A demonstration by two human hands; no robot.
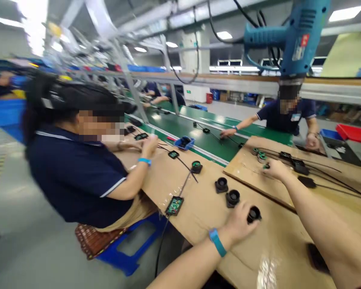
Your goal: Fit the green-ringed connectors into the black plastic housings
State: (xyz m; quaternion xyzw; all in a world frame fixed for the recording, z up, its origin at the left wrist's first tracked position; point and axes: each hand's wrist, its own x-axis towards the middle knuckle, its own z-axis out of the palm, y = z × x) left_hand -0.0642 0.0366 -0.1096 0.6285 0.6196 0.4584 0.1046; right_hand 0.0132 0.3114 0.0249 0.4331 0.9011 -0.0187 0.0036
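The left hand [240,224], right of centre and low in the frame, curls around a round black housing [254,215]; the right hand [276,169], at mid-right, pinches a small green part [266,166] beside two green-topped pieces [261,157]. Two more black housings [232,198] stand up-left of the left hand; no green shows inside, so they look unfilled, whereas the green-filled housing [196,167] near centre seems further along. Bare cardboard on the bench [276,241] gives room rightward; a raised board's [240,168] edge runs between the hands.
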